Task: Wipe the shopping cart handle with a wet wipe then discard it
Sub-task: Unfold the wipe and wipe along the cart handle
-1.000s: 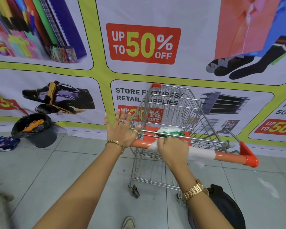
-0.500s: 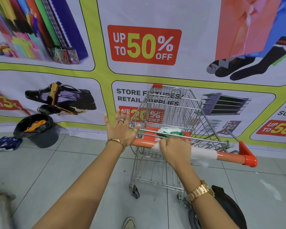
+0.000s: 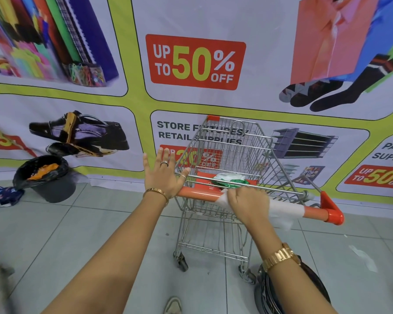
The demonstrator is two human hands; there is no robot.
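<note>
Grey floor tiles and a printed sale banner lay behind the wire shopping cart (image 3: 225,168). Its orange tubular plastic handle (image 3: 200,195) carried a thin white wet wipe (image 3: 284,208), clamped beneath the closed right hand (image 3: 247,203). The left hand (image 3: 163,177), fingers spread, braced the bar's end. Firm wrapped strokes toward the uncovered ends would clean best.

A sale banner (image 3: 195,62) (reading "UP TO 50% OFF") covers the wall; a black-lined bin (image 3: 48,177) stands below it on the tiled floor (image 3: 89,234).
</note>
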